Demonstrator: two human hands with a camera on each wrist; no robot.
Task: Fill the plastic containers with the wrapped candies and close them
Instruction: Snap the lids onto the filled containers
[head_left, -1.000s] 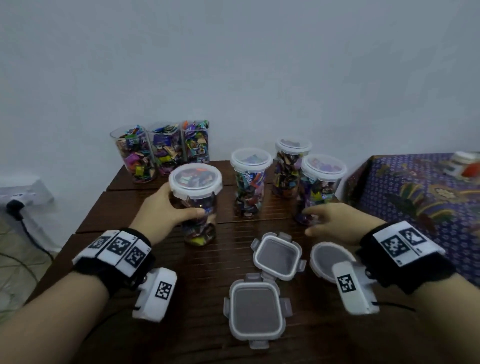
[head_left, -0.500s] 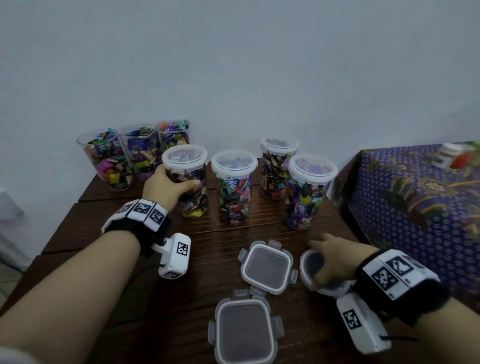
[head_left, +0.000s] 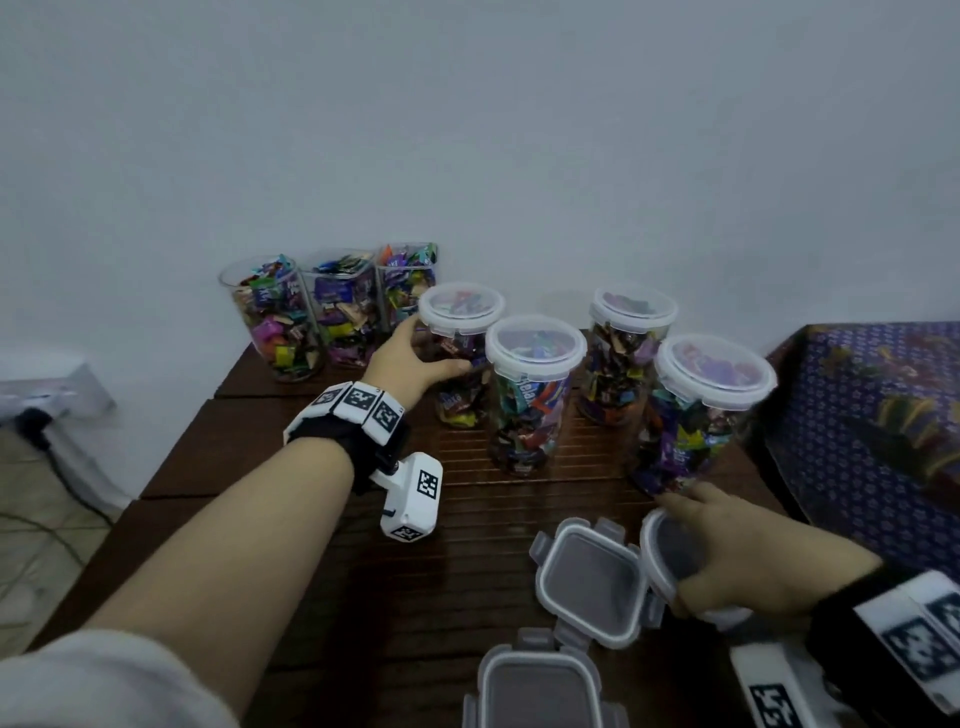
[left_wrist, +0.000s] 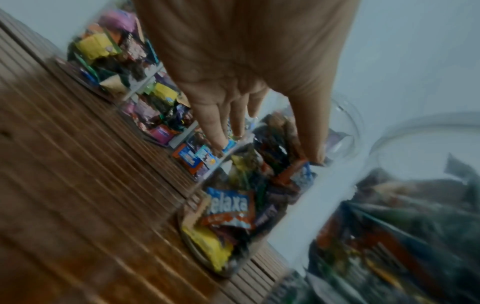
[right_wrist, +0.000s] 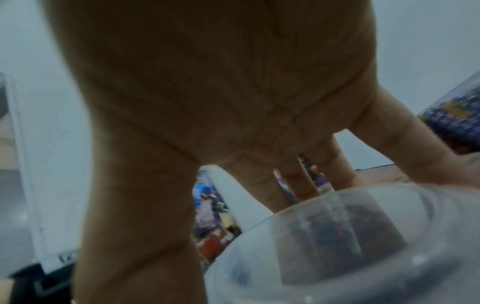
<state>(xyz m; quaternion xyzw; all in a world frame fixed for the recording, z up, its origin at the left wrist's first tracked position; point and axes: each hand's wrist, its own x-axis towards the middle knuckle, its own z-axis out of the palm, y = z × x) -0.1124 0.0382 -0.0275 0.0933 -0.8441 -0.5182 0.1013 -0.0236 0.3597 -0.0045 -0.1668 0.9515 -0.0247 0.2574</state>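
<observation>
My left hand (head_left: 415, 364) grips a lidded round jar of wrapped candies (head_left: 460, 364) in the back row; in the left wrist view the fingers (left_wrist: 221, 139) and thumb wrap the jar (left_wrist: 241, 201). Three more lidded jars (head_left: 535, 395) (head_left: 628, 358) (head_left: 696, 426) stand to its right. Three open containers heaped with candies (head_left: 275, 322) (head_left: 340, 312) (head_left: 405, 280) stand at the back left. My right hand (head_left: 727, 556) holds a round lid (head_left: 662, 551) tilted up off the table; the right wrist view shows that lid (right_wrist: 337, 246) under the fingers. Two square clip lids (head_left: 592, 582) (head_left: 535, 686) lie nearby.
The brown slatted table (head_left: 311, 571) ends at the left over a tiled floor with a white socket strip and cables (head_left: 47, 389). A blue patterned cloth (head_left: 872, 415) covers a surface at the right. A white wall rises just behind the jars.
My left hand has carried the lidded jar back from the table's middle to the back row. My right hand came down onto the round lid, took hold of it and tilted it up.
</observation>
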